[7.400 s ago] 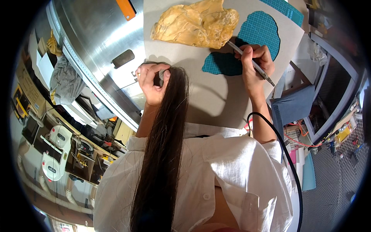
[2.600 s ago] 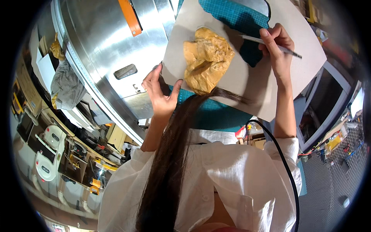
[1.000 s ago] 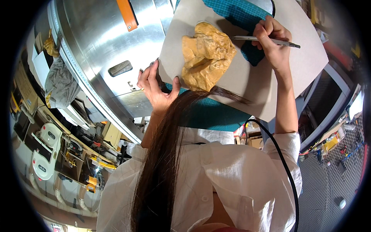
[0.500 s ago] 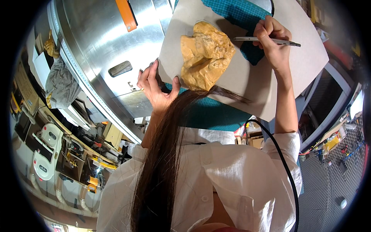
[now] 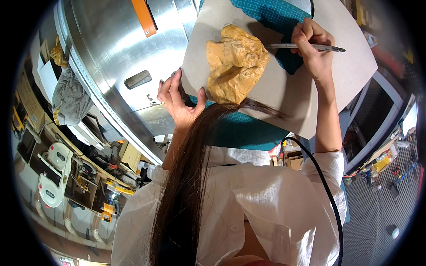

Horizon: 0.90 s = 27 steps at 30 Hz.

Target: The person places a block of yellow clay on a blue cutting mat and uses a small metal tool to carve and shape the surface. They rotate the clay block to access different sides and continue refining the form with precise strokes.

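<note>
A crumpled, ochre-yellow sculpted piece (image 5: 237,64) with folds and a rough, knobbly side lies on a light grey board (image 5: 288,99). My right hand (image 5: 314,42) is closed in a pinch around a slim silver pen-like tool (image 5: 284,45). The tool's tip points left, close by the piece's right side; whether it touches cannot be told. At the board's near left corner, my left hand (image 5: 179,99) spans the edge, fingers on one side and thumb on the other. Part of its grip is hidden.
A teal cutting mat (image 5: 248,131) lies under the board, with another teal gridded piece (image 5: 275,17) on top. To the left stands a shiny metal surface (image 5: 164,48) with an orange strip (image 5: 144,17). Long hair hangs before the board's near edge; a black cable (image 5: 326,186) runs at right.
</note>
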Each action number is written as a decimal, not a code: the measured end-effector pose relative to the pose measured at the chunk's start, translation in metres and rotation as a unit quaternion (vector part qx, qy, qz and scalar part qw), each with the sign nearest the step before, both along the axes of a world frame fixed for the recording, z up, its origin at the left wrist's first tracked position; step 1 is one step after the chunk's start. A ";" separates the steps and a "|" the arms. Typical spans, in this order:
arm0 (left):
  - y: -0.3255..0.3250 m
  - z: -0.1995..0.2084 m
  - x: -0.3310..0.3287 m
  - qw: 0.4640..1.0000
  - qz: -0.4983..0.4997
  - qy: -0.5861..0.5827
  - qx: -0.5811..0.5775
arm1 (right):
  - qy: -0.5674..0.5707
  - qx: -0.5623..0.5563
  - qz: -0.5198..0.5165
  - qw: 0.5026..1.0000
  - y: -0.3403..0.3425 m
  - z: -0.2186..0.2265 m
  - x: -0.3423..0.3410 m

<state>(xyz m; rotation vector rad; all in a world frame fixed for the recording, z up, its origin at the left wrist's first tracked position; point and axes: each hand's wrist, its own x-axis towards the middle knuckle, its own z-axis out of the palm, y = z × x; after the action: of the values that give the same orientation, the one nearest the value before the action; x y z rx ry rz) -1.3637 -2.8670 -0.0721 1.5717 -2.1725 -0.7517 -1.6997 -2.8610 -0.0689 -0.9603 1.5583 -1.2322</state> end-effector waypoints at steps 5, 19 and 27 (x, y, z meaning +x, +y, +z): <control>0.000 -0.002 -0.001 1.000 0.001 0.010 -0.004 | -0.004 0.001 0.004 1.000 0.000 0.001 -0.001; 0.000 0.000 0.001 1.000 -0.002 -0.005 0.001 | 0.014 -0.028 0.018 0.999 0.002 -0.004 -0.002; 0.001 -0.001 -0.001 1.000 0.003 0.003 -0.009 | -0.003 -0.044 0.013 0.999 0.002 -0.006 -0.003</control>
<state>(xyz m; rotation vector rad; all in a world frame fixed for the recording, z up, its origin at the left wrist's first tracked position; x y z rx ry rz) -1.3646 -2.8664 -0.0734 1.5647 -2.1626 -0.7319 -1.7026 -2.8589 -0.0752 -1.0287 1.4922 -1.2942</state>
